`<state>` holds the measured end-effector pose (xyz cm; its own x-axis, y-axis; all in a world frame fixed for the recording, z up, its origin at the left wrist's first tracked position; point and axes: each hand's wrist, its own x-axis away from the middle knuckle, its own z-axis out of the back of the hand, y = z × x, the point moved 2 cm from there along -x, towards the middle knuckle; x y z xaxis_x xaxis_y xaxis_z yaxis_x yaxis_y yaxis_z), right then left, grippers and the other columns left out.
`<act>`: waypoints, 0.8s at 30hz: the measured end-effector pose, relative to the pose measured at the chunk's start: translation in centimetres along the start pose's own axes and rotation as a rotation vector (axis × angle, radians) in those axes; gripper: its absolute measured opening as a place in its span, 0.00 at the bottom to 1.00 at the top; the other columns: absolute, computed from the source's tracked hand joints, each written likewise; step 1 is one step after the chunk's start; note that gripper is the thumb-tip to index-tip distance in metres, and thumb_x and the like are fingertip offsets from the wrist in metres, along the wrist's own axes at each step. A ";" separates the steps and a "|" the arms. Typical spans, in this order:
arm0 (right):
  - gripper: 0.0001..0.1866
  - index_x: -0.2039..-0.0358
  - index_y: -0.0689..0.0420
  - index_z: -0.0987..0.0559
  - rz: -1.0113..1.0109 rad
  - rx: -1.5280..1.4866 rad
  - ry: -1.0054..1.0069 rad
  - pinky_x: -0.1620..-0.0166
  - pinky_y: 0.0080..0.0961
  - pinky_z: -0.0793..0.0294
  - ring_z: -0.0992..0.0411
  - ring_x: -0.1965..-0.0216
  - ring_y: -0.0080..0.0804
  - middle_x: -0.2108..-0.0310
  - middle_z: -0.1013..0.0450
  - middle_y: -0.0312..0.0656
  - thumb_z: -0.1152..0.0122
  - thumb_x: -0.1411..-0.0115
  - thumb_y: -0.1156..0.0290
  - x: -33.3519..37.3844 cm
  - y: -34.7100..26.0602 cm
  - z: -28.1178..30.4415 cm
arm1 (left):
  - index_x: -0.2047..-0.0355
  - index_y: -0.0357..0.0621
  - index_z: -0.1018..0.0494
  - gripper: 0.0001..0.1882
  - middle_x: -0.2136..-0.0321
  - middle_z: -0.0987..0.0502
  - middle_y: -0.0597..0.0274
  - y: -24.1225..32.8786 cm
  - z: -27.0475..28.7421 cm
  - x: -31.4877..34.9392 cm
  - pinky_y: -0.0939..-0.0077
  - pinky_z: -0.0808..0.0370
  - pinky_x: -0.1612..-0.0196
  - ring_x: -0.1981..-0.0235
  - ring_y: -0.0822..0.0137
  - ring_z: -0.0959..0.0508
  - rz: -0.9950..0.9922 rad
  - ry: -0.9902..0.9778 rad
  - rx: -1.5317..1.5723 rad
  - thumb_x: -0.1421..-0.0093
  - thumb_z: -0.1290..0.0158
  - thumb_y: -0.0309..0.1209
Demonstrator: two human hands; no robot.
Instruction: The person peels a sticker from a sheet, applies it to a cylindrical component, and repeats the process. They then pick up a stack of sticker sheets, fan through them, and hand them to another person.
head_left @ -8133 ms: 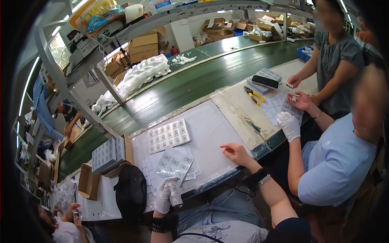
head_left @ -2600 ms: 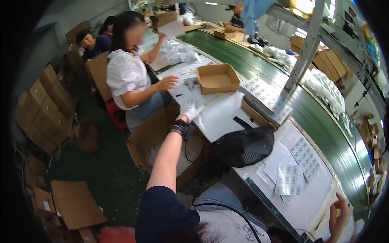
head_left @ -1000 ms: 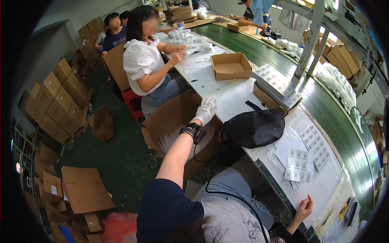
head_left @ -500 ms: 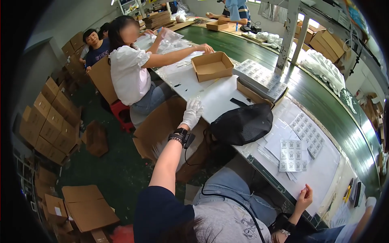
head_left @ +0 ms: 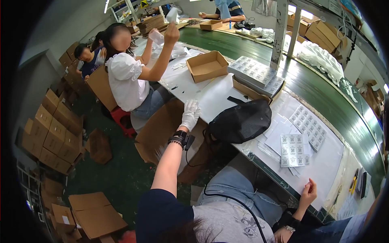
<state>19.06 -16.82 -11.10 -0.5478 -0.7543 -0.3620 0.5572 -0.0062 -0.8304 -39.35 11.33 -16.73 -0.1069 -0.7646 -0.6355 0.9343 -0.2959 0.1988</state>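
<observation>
A green floor [head_left: 121, 174] runs along the left of the room, with brown stacked cartons [head_left: 52, 129] against the wall; beyond the worktable [head_left: 210, 95], a shiny green conveyor belt [head_left: 239, 50] stretches across. The worktable's top is white and its near edge dark green. A big carton [head_left: 158, 125] gapes beside that edge, with pale material in it. On the table, a low box [head_left: 251, 92] carries stacked grey sheets [head_left: 253, 73] marked with small squares, next to a shallow cardboard tray [head_left: 210, 75]. A black mesh bag [head_left: 243, 121] slumps in front. To its right lies a thick grey slab [head_left: 310, 127] with rows of dark square codes; just beside it, a flat silvery sheet [head_left: 294, 150] bears a similar grid and overlaps plain white papers [head_left: 275, 137]. The white-gloved left hand [head_left: 190, 115] extends its fingers at the table edge, above the big carton. The bare right hand [head_left: 308, 193] bends its fingers near the silvery sheet; whether it grips anything cannot be told.
</observation>
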 end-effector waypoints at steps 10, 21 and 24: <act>0.09 0.63 0.62 0.24 0.039 0.036 0.006 0.76 0.13 0.40 0.40 0.80 0.16 0.81 0.34 0.32 0.51 0.43 0.76 0.1 0.1 0.2 | 0.46 0.41 0.41 0.24 0.44 0.42 0.51 1.5 1.0 -0.2 0.62 0.46 0.42 0.44 0.44 0.45 0.014 0.031 0.050 0.40 0.56 0.38; 0.09 0.63 0.62 0.25 0.026 0.089 -0.025 0.74 0.14 0.38 0.38 0.78 0.17 0.78 0.33 0.33 0.51 0.43 0.76 -0.6 1.1 -0.1 | 0.49 0.40 0.39 0.22 0.55 0.30 0.55 3.2 8.3 -6.3 0.71 0.29 0.57 0.61 0.60 0.26 0.173 -0.050 0.785 0.41 0.53 0.37; 0.10 0.62 0.63 0.25 -0.017 0.136 -0.066 0.72 0.16 0.36 0.36 0.76 0.19 0.75 0.31 0.36 0.51 0.44 0.77 0.0 0.6 1.1 | 0.50 0.41 0.38 0.19 0.58 0.29 0.55 7.7 13.9 -10.2 0.73 0.26 0.64 0.64 0.68 0.26 0.395 -0.066 1.306 0.40 0.54 0.34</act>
<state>20.05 -17.56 -11.17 -0.5182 -0.7947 -0.3162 0.6300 -0.1046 -0.7695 -35.81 8.92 1.63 0.0396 -0.9385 -0.3431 -0.0890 -0.3453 0.9343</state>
